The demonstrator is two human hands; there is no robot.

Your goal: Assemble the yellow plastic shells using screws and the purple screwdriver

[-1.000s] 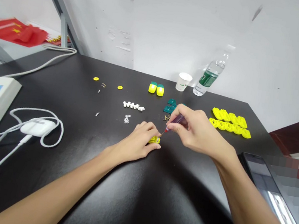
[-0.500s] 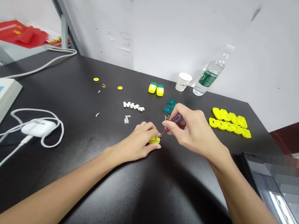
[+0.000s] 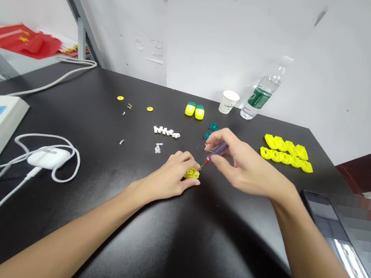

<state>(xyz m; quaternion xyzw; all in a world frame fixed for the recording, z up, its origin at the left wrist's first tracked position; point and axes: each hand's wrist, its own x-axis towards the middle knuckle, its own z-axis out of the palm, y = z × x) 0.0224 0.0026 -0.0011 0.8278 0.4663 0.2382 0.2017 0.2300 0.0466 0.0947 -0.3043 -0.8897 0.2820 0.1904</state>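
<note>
On the head view I see the left hand (image 3: 169, 170) with its fingers pressed over a small yellow plastic part (image 3: 191, 173) on the black desk (image 3: 106, 169). The right hand (image 3: 243, 164) pinches a purple-handled screwdriver (image 3: 219, 148). Its tip looks just beside the part, I think; a slip there could jab the left fingers.

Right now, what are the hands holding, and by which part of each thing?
The left hand grips a small yellow piece by its edges. The right hand pinches a little screwdriver by its purple handle.
</note>
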